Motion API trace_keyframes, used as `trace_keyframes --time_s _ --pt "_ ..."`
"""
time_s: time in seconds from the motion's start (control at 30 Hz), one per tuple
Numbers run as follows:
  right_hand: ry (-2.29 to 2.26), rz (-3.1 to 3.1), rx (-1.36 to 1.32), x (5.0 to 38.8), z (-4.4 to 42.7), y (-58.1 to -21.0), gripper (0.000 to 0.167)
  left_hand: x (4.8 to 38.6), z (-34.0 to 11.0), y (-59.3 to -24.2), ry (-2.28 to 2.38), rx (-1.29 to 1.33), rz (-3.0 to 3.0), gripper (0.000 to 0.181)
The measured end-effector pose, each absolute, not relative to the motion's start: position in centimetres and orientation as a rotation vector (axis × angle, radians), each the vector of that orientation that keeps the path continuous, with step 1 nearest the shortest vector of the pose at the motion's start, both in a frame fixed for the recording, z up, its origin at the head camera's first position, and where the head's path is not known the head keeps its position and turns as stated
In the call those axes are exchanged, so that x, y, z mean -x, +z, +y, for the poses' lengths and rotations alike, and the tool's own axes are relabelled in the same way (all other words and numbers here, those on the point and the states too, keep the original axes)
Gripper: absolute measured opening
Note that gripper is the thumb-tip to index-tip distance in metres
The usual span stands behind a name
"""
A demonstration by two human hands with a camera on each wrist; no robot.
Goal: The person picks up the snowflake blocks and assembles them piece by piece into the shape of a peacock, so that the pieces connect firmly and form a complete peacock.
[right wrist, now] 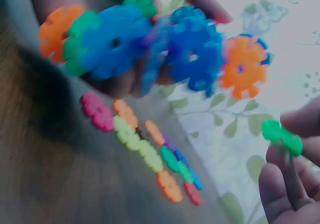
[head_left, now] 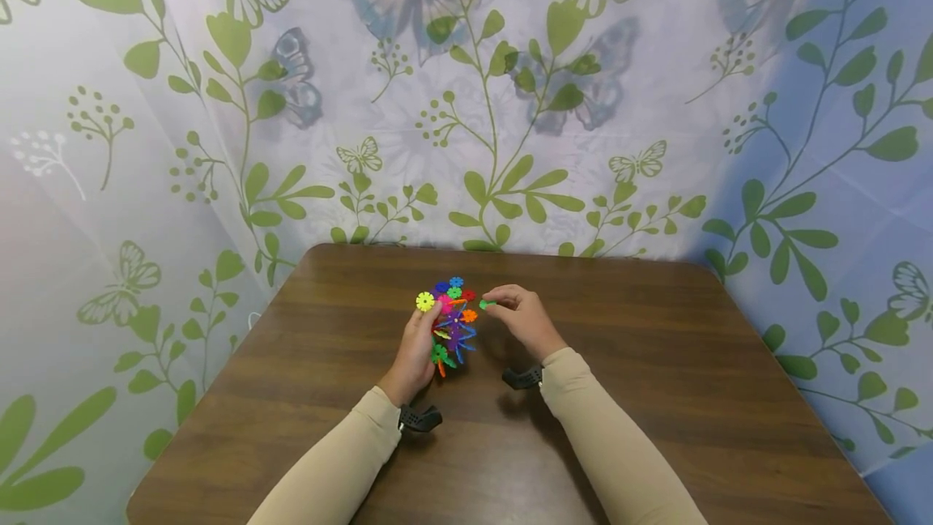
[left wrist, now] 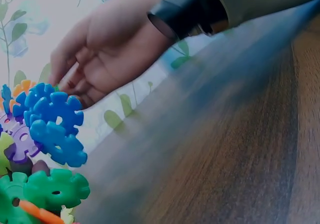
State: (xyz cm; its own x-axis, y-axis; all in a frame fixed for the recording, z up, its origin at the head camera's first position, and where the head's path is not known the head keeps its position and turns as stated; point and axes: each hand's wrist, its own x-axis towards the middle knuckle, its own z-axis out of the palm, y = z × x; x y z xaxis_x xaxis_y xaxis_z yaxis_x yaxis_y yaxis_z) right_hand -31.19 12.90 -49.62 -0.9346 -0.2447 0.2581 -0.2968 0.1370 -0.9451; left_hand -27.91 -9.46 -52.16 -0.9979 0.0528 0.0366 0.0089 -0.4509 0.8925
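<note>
My left hand (head_left: 414, 352) grips a cluster of interlocking notched plastic discs (head_left: 457, 339) in blue, purple, green and orange, held above the table. To its right, my right hand (head_left: 526, 319) pinches a single bright green notched disc (right wrist: 281, 137) between thumb and fingertips. In the right wrist view this disc is apart from the cluster. The left wrist view shows blue discs (left wrist: 57, 111) and green discs (left wrist: 56, 189) of the cluster close up, with the right hand behind them. Part of the left hand is hidden behind the cluster in the right wrist view.
Several loose discs, such as a pink one (right wrist: 97, 111) and a yellow one (right wrist: 150, 155), lie on the brown wooden table (head_left: 627, 363). A leaf-patterned cloth (head_left: 466, 104) hangs behind it. Each wrist wears a black device (head_left: 420, 419).
</note>
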Motion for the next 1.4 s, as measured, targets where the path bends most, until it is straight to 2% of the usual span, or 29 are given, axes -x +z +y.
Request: trace_keyframes --time_s 0.17,0.43,0.6,1.0,1.4 --pt "2.074 -2.238 -0.682 30.9 12.9 -48.6 0.023 27.9 -9.2 -52.1 2.564 -0.087 1.784 0.041" --pt "1.96 -2.287 -0.852 30.6 13.0 -47.7 0.021 27.3 -9.1 -52.0 2.396 -0.198 1.962 0.046" --pt "1.874 -2.346 -0.944 30.3 12.9 -47.2 0.021 27.1 -9.0 -52.1 2.336 -0.256 2.109 0.039" --pt "1.832 -2.424 -0.941 30.3 13.5 -47.1 0.019 26.6 -8.6 -51.8 2.235 -0.407 2.308 0.029" --pt "1.884 -2.399 -0.885 29.9 13.1 -47.1 0.019 26.9 -8.7 -52.6 2.154 -0.558 2.47 0.03"
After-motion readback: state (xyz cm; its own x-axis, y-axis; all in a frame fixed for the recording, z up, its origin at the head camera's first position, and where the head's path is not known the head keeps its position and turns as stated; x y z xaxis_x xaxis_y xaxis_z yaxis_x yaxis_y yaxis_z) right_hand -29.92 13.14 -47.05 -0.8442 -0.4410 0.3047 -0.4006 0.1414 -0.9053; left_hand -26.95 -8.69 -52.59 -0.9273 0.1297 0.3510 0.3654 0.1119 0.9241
